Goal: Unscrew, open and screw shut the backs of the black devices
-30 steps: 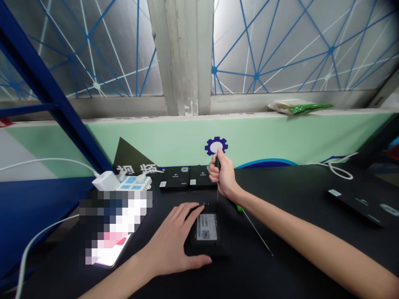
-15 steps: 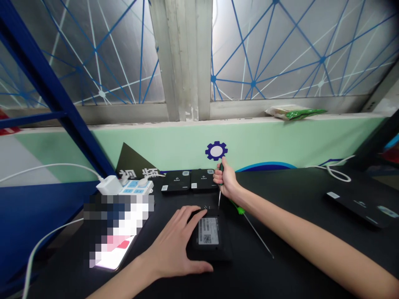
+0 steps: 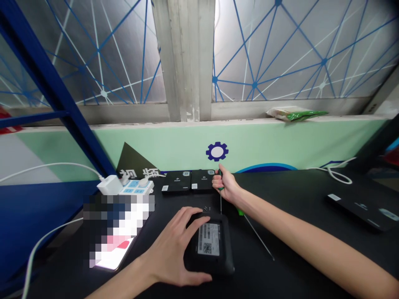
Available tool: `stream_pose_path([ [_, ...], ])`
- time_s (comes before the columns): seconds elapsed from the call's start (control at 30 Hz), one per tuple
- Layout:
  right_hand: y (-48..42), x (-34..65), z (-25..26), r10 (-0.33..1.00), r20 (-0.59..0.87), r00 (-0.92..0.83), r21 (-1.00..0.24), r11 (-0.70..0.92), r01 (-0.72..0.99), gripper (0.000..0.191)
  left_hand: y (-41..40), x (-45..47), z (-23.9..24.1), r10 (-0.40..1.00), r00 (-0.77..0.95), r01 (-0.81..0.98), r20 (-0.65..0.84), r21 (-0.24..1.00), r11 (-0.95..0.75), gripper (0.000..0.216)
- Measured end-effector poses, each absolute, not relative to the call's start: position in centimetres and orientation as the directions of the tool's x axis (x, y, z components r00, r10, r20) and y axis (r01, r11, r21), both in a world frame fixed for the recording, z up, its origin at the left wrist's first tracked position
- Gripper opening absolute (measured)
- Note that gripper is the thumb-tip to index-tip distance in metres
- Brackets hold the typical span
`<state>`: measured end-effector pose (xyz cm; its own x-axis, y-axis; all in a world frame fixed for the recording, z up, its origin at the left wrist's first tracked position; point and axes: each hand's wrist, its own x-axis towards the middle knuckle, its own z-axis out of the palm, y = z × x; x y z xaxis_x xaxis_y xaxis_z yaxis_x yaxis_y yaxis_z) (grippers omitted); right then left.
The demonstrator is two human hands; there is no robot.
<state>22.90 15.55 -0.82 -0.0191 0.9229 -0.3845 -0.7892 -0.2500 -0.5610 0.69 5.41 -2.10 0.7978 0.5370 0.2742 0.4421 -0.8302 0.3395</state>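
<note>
My left hand (image 3: 174,245) spans a black set-top box (image 3: 222,263), its fingers at the far edge and thumb at the near edge. A white label (image 3: 209,240) with barcodes faces up on the box. In my right hand (image 3: 228,182) is an upright screwdriver (image 3: 221,201) with a dark green handle. Its thin shaft points down to the far edge of the box; the tip's exact contact is hard to see. A few small screws (image 3: 206,208) lie just beyond the box. Another screwdriver (image 3: 258,236), with a bright green handle, lies partly under my right forearm.
Two more black set-top boxes (image 3: 176,182) sit side by side at the back, and another (image 3: 361,211) lies at the right. To the left are a white power strip (image 3: 135,187) with plugs and a lit phone (image 3: 115,253). A white cable (image 3: 339,176) lies back right.
The set-top box has shifted towards me under my left hand, and more of its near and right sides shows. My right hand with the screwdriver has come slightly lower.
</note>
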Motion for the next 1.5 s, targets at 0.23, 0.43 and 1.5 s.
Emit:
stream_pose_path([
  [0.23, 15.7, 23.1, -0.9, 0.927, -0.374, -0.028, -0.539, -0.242, -0.807, 0.036, 5.5, 0.8, -2.3, 0.541, 0.797, 0.455, 0.267, 0.323, -0.830, 0.096],
  [0.43, 15.5, 23.0, -1.0, 0.930, -0.365, -0.048, -0.527, -0.249, -0.813, 0.037, 5.6, 0.9, -2.3, 0.539, 0.797, 0.449, 0.274, 0.330, -0.831, 0.093],
  [1.5, 13.9, 21.3, -1.0, 0.993, -0.099, 0.063, -0.723, -0.028, -0.690, 0.038, 5.7, 0.9, -2.3, 0.623, 0.763, 0.535, 0.170, 0.374, -0.757, 0.095],
])
